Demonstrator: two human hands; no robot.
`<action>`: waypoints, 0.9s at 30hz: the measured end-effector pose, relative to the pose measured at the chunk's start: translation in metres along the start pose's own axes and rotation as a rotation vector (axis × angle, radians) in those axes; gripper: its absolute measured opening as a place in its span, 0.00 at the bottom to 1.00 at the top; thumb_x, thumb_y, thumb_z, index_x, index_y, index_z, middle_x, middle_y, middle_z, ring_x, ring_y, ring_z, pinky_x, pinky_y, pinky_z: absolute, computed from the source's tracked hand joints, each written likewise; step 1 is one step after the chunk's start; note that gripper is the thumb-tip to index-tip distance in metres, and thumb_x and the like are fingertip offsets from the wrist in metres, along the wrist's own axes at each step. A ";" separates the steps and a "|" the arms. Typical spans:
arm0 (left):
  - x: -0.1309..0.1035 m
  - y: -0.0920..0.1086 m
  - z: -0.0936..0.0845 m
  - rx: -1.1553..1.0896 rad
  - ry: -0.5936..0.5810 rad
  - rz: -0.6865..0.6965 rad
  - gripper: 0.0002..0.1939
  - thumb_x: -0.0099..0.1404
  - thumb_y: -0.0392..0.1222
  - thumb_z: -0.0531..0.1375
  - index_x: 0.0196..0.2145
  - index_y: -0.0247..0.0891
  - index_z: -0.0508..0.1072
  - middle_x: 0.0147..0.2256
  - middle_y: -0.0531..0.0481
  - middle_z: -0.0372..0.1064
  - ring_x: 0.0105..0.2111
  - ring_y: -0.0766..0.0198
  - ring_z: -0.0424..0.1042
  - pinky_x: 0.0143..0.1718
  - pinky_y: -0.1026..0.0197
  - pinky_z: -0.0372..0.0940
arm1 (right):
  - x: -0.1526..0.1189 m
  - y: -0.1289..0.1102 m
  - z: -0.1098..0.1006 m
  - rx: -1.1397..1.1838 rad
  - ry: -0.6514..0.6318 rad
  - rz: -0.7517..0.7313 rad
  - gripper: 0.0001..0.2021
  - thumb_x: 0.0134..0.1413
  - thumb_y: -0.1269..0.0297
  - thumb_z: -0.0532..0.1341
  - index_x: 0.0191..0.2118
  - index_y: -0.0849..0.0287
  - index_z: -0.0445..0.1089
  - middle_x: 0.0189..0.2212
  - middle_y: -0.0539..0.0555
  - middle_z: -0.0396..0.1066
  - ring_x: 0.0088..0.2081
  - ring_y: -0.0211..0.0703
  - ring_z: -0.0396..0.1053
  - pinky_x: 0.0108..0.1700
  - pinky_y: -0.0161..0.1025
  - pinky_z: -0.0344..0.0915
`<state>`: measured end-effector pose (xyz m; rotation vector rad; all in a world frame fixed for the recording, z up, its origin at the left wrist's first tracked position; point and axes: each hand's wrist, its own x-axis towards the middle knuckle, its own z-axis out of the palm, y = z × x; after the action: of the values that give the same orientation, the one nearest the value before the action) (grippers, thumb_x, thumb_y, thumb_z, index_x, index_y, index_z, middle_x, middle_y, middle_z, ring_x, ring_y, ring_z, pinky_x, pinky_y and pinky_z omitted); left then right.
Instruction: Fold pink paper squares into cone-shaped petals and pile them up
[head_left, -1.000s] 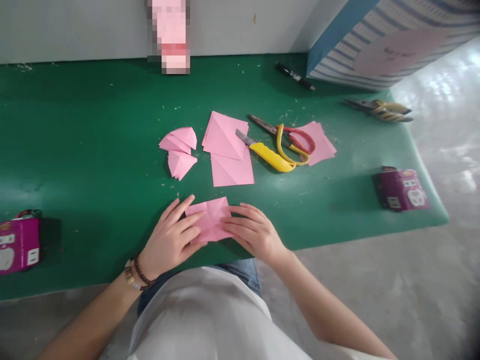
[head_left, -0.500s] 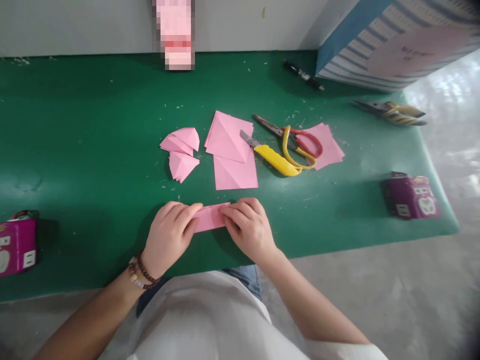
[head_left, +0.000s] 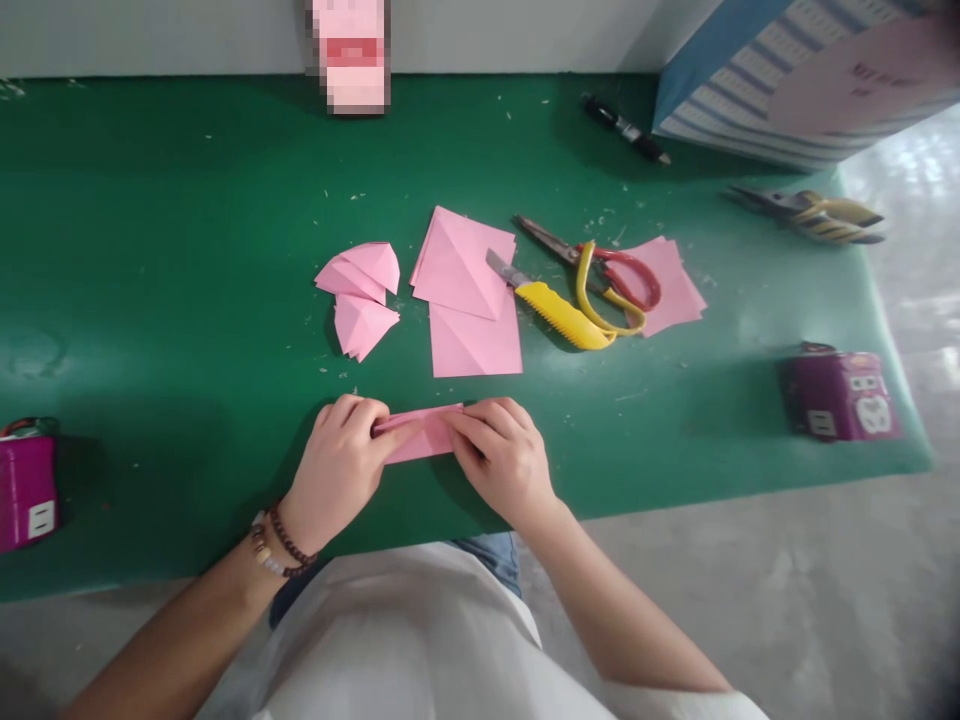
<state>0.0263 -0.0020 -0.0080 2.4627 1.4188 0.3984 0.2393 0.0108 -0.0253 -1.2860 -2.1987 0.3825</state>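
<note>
A folded strip of pink paper (head_left: 426, 438) lies between my hands near the table's front edge. My left hand (head_left: 341, 455) is closed on its left end, the thumb lying along the strip. At the right end, my right hand (head_left: 506, 452) grips the same strip with fingers and thumb together. Beyond them lie folded pink pieces (head_left: 366, 325) and creased pink squares (head_left: 476, 345). A yellow-handled knife (head_left: 566, 318) rests with its blade over the squares. Scissors (head_left: 555, 242) with red and yellow handles partly cover another pink paper stack (head_left: 675, 285).
On the green table (head_left: 187, 300) lie a black pen (head_left: 626, 130) and pliers (head_left: 814, 212). Purple boxes stand at the right (head_left: 844, 395) and left (head_left: 28, 490). A striped box (head_left: 750, 90) is at the back right, a pixelated pink object (head_left: 356, 60) at the back.
My left thumb has stretched rightward along the strip, and the left fingers have curled in more. My right hand keeps its hold. The view has shifted slightly.
</note>
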 end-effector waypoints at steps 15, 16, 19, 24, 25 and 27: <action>0.000 -0.002 0.001 0.002 -0.013 -0.023 0.26 0.66 0.25 0.50 0.53 0.49 0.73 0.38 0.45 0.62 0.38 0.57 0.61 0.38 0.55 0.62 | 0.001 0.000 0.001 0.004 0.010 -0.002 0.10 0.59 0.74 0.59 0.41 0.56 0.76 0.32 0.54 0.74 0.36 0.44 0.69 0.40 0.42 0.70; 0.000 -0.002 0.002 0.014 -0.008 -0.020 0.26 0.65 0.25 0.50 0.53 0.49 0.73 0.40 0.44 0.63 0.39 0.57 0.61 0.40 0.54 0.63 | 0.001 0.000 0.001 0.002 0.010 -0.004 0.10 0.59 0.74 0.59 0.41 0.57 0.76 0.32 0.55 0.73 0.36 0.44 0.68 0.40 0.43 0.70; -0.001 -0.001 0.003 0.056 0.018 -0.004 0.25 0.66 0.25 0.49 0.52 0.47 0.73 0.45 0.43 0.64 0.43 0.55 0.62 0.44 0.53 0.64 | 0.001 0.001 0.002 0.004 0.009 -0.004 0.10 0.59 0.74 0.59 0.41 0.57 0.76 0.32 0.55 0.73 0.36 0.45 0.68 0.40 0.43 0.70; -0.004 0.002 0.005 0.096 0.039 0.040 0.21 0.70 0.30 0.50 0.54 0.45 0.72 0.48 0.43 0.68 0.45 0.55 0.65 0.46 0.52 0.63 | 0.000 0.002 0.002 0.033 0.009 0.012 0.10 0.59 0.72 0.60 0.42 0.54 0.77 0.32 0.54 0.73 0.35 0.44 0.68 0.39 0.43 0.70; -0.004 0.002 0.005 0.104 0.036 0.052 0.21 0.70 0.30 0.50 0.55 0.44 0.71 0.48 0.43 0.69 0.45 0.55 0.66 0.45 0.52 0.63 | 0.000 0.003 0.002 0.036 0.010 0.015 0.10 0.60 0.72 0.60 0.42 0.54 0.77 0.32 0.54 0.72 0.35 0.44 0.68 0.39 0.43 0.70; -0.005 0.004 0.005 0.124 0.020 0.080 0.21 0.70 0.29 0.50 0.56 0.42 0.70 0.50 0.44 0.70 0.45 0.54 0.66 0.43 0.52 0.63 | 0.001 0.002 0.002 0.037 0.017 0.016 0.09 0.60 0.72 0.60 0.42 0.55 0.77 0.32 0.54 0.72 0.35 0.44 0.68 0.39 0.43 0.71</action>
<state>0.0285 -0.0084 -0.0116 2.6281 1.3959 0.3632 0.2396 0.0126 -0.0279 -1.2833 -2.1587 0.4150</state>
